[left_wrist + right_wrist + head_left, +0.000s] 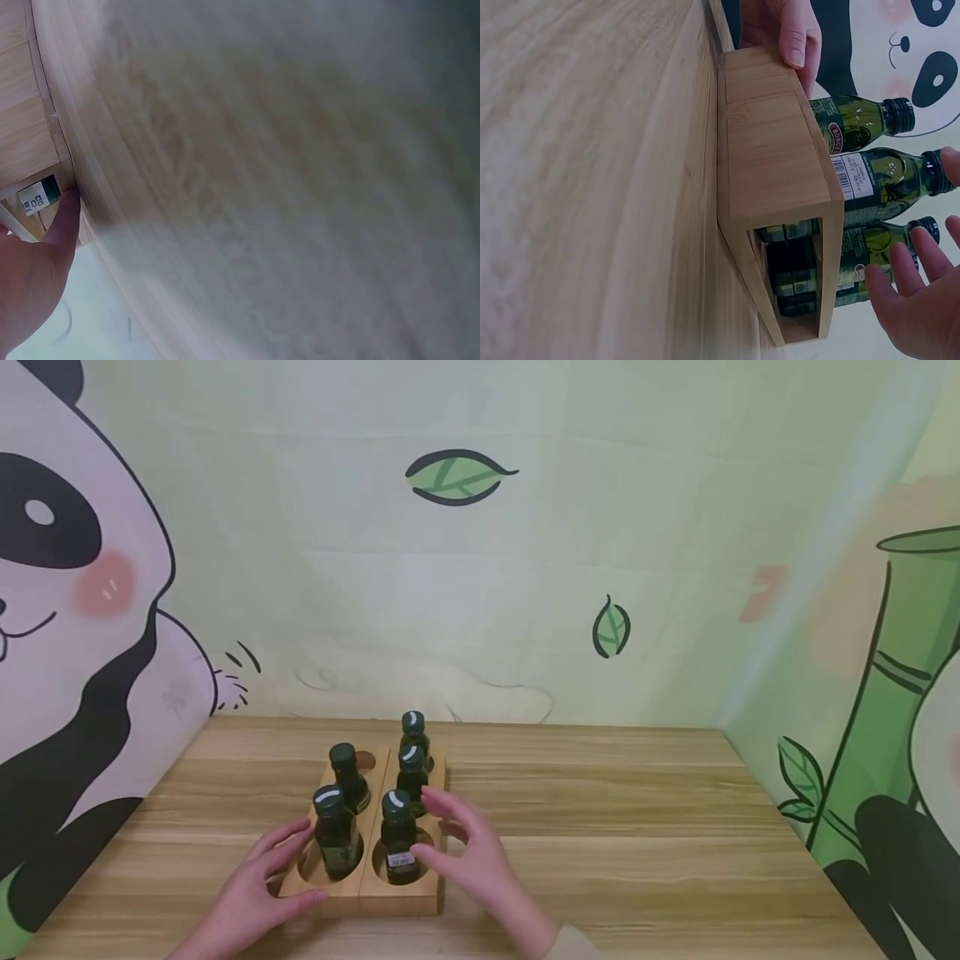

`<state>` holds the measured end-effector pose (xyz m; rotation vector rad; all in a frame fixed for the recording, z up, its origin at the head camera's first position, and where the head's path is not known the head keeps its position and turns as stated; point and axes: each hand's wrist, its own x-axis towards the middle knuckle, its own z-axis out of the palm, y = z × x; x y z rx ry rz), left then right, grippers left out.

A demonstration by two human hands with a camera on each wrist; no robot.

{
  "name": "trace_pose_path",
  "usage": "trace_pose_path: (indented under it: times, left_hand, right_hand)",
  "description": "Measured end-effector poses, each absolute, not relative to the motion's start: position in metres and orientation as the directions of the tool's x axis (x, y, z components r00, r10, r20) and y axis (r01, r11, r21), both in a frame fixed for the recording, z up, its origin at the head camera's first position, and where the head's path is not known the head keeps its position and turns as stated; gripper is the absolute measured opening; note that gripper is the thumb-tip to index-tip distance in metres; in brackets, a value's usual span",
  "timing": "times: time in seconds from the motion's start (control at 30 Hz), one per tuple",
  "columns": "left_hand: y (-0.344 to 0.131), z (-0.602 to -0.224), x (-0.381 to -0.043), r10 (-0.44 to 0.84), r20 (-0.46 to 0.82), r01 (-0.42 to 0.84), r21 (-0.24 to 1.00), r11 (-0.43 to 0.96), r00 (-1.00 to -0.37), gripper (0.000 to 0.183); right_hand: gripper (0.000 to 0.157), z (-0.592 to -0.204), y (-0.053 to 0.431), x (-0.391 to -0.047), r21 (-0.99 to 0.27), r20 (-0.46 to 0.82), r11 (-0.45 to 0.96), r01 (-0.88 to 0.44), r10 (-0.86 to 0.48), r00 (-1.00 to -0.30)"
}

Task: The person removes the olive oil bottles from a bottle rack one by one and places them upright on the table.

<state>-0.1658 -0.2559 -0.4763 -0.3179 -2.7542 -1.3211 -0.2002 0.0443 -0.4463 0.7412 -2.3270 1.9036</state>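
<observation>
A wooden bottle rack point(397, 906) with round holes stands on the table and holds several small dark green glass bottles with black caps. My left hand point(258, 881) holds the rack's near left corner, its thumb point(795, 46) lying on the front edge. My right hand point(476, 852) is beside the rack's right side with its fingers spread, close to the near right bottle point(399, 839), which has a white barcode label. It grips nothing, and whether its thumb touches that bottle I cannot tell. At the near left stands another bottle point(335, 835). In the left wrist view, one left finger point(69, 217) touches the rack.
A wood-grain table point(600, 835) spreads around the rack, mostly to its right. Behind it hangs a green backdrop point(337, 510) printed with leaves, a panda and bamboo. The rack's far left hole point(365, 762) has no bottle standing in it.
</observation>
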Motion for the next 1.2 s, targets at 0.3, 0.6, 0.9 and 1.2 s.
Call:
trace_pose_path:
  times: [0.3, 0.6, 0.9, 1.2]
  left_hand:
    - [-0.255, -0.476, -0.165, 0.152, 0.160, 0.220, 0.758, 0.614, -0.975, 0.088]
    - [-0.255, -0.475, -0.165, 0.156, 0.150, 0.215, 0.753, 0.622, -0.976, 0.088]
    - [-0.256, -0.475, -0.165, 0.160, 0.158, 0.223, 0.757, 0.614, -0.974, 0.087]
    - [-0.255, -0.475, -0.165, 0.160, 0.152, 0.219, 0.757, 0.616, -0.975, 0.087]
  right_hand:
    - [0.067, -0.442, 0.036, -0.201, -0.904, 0.316, 0.168, -0.394, -0.360, -0.878]
    - [0.065, -0.436, 0.026, -0.200, -0.915, 0.298, 0.153, -0.374, -0.369, -0.880]
    - [0.052, -0.433, 0.018, -0.204, -0.917, 0.295, 0.174, -0.360, -0.314, -0.903]
    - [0.041, -0.433, 0.010, -0.208, -0.926, 0.298, 0.159, -0.343, -0.250, -0.921]
